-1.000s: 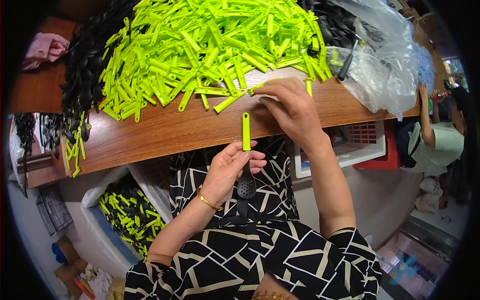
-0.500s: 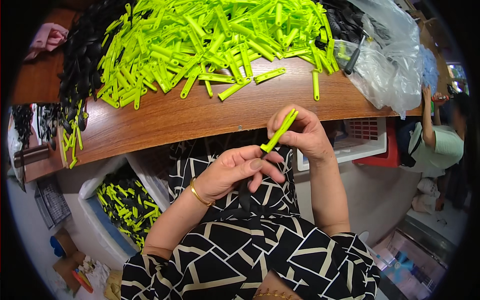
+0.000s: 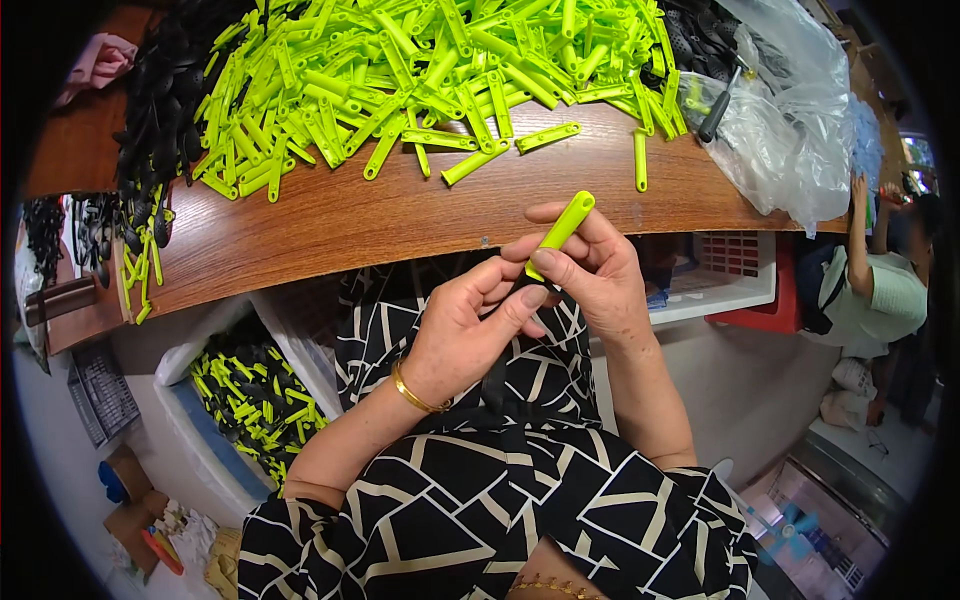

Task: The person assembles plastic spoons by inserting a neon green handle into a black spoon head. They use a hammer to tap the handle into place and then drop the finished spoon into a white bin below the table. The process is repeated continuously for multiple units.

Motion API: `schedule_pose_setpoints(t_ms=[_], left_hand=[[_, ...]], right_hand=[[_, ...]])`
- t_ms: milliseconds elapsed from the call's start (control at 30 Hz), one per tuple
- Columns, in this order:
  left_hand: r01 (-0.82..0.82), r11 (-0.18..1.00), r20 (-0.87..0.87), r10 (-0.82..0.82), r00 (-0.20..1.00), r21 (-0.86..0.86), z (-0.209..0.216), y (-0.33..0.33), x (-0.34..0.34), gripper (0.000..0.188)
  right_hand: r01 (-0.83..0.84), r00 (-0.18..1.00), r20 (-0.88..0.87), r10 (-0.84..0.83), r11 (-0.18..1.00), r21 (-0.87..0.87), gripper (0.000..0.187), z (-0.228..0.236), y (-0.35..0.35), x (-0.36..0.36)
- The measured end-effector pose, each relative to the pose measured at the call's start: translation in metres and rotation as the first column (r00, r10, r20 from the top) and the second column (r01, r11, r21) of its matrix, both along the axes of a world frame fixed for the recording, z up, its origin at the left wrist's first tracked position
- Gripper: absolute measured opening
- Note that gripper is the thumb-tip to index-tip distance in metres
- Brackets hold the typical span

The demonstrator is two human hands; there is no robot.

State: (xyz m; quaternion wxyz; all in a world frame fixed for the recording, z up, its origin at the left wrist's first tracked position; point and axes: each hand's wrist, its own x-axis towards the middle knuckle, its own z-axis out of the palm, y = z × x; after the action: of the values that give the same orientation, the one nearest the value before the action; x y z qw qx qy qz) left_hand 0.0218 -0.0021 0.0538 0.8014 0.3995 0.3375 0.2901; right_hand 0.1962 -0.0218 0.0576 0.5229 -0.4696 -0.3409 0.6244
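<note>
A lime-green plastic handle (image 3: pixel 567 226) slants upward between my hands at the table's near edge, its smooth rounded side and end hole showing. My right hand (image 3: pixel 604 280) grips it, thumb on one side and fingers behind. At its lower end my left hand (image 3: pixel 455 325) pinches a black part (image 3: pixel 523 282) that meets the handle; most of that part is hidden by my fingers. Beyond my hands lies a big heap of matching green handles (image 3: pixel 345 90), with a few loose ones along its front.
Black plastic pieces (image 3: pixel 165 110) are piled at the left of the wooden table (image 3: pixel 330 235). A bin (image 3: pixel 215 440) below holds green-and-black pieces. At right lie a clear plastic bag (image 3: pixel 780 160) and a black-handled tool (image 3: pixel 716 115). Below are a white basket (image 3: pixel 735 300) and another person (image 3: pixel 890 290).
The green handle has been turned, from its channelled side to its smooth rounded side. My left hand has moved up and closer to my right, its fingers now curled in at the joint.
</note>
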Motion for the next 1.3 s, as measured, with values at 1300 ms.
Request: schedule_pose_setpoints(t_ms=[1300], left_hand=[[0.084,0.956,-0.921,0.293,-0.259,0.280,-0.163,-0.131,-0.395,0.044]], right_hand=[[-0.390,0.119,0.853,-0.509,0.766,0.511,0.023,-0.027,0.092,0.052]])
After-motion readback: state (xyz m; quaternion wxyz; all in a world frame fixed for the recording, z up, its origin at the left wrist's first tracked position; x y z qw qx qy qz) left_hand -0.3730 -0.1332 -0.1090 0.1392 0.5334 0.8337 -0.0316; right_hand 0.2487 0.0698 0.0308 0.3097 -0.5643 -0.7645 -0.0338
